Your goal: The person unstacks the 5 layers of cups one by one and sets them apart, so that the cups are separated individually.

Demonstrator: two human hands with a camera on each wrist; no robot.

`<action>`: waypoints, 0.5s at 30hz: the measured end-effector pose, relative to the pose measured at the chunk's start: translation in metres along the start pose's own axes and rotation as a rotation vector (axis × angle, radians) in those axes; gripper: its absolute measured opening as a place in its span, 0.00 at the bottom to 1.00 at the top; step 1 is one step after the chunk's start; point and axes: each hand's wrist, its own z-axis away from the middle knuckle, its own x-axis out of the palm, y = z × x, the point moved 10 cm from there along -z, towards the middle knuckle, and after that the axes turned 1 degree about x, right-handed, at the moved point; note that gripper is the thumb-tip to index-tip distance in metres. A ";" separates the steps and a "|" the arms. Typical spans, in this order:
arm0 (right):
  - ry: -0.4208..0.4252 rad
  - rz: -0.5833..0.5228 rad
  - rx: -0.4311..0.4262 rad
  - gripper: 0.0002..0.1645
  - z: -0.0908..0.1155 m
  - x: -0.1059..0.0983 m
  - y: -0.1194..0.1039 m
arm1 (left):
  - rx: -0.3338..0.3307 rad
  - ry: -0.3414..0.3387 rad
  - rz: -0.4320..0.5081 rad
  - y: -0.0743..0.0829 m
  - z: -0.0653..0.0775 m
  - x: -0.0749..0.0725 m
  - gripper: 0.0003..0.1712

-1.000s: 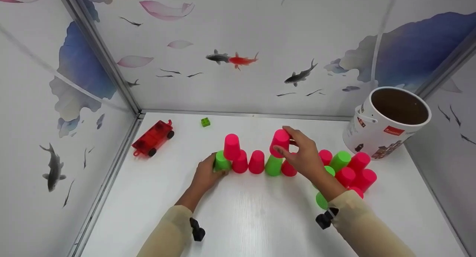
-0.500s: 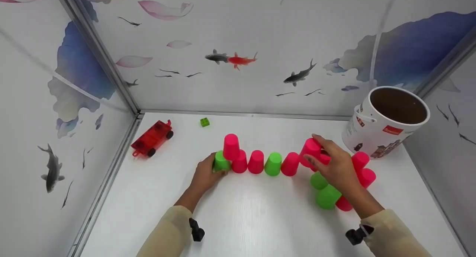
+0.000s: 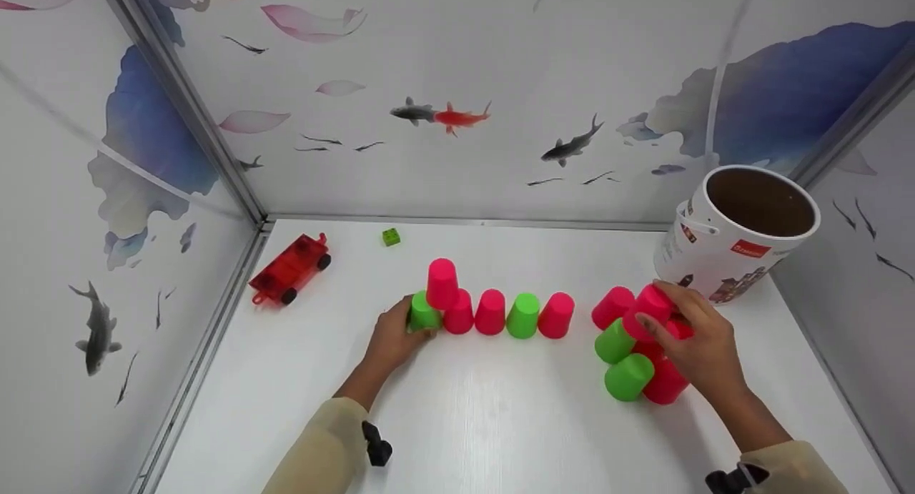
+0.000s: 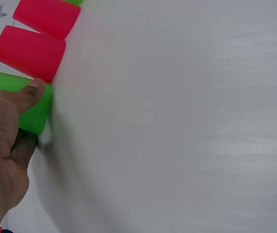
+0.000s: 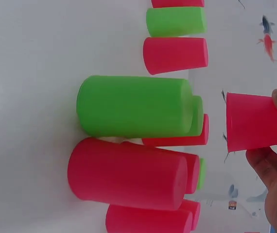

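Two cups are held: the left hand [image 3: 394, 337] grips the green cup [image 3: 424, 311] leftmost in the row of cups [image 3: 490, 312]; the right hand [image 3: 704, 347] has carried its pink cup [image 3: 649, 312] from above that row to over the cluster [image 3: 629, 377] right of it, apparently leaving one raised cup [image 3: 442, 284].

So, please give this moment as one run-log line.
left hand: grips green tapered plastic cup | right hand: holds pink tapered plastic cup aloft near cup cluster | on cup row: another pink cup

Lower centre: tabletop [image 3: 486, 422], room to pass | mid-frame: cup row [image 3: 490, 314] — barrier | middle right: cup cluster [image 3: 629, 374], bucket [image 3: 708, 265] beyond — blocked
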 end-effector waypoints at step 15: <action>0.079 0.061 0.201 0.46 0.050 -0.047 0.063 | 0.023 0.003 -0.009 0.000 0.001 0.000 0.38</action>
